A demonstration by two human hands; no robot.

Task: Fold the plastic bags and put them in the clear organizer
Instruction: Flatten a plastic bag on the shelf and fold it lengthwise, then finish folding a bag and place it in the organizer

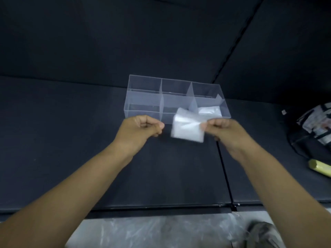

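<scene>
folded plastic bag (187, 128), blurred, held in the air just before the near wall of the clear organizer (143, 102), pinched at its right edge by the right hand (223, 129). left hand (141, 127) just beside it, fingers curled against the thumb, nothing visible in them. second folded bag (209, 111) lies in the near right compartment. organizer stands on dark cushion (71, 140).

A dark patterned bag (315, 126) and a yellow thing (320, 170) well right of the grip, grey floor (161, 230) nearer.
</scene>
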